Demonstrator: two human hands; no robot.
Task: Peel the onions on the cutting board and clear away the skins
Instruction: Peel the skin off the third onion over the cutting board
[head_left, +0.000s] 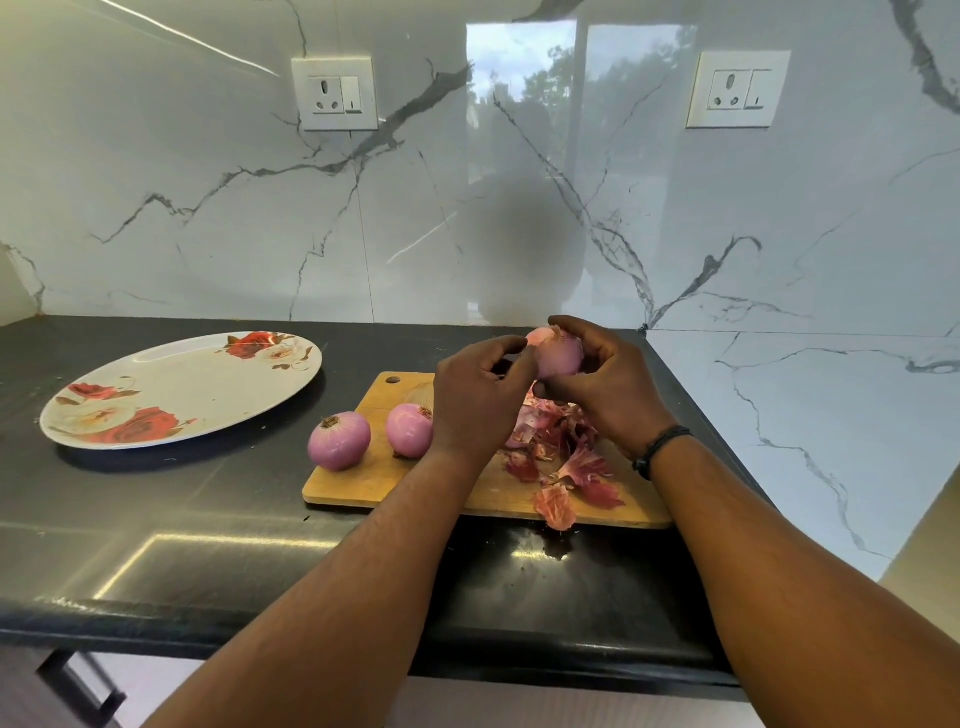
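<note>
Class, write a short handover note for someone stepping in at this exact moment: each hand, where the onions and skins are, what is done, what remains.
Right hand holds the onion above the cutting board; left hand pinches at its skin.
Two peeled onions sit at the board's left end.
Loose skins are piled on the board's right side, one piece overhanging the front edge.
The flowered plate lies left of the board.
Done: two onions peeled. Left: finish the held onion, clear the skins.

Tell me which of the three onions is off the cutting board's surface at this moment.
The onion gripped between the left hand and right hand, raised above the cutting board. The other two onions rest at the board's left end.
</note>
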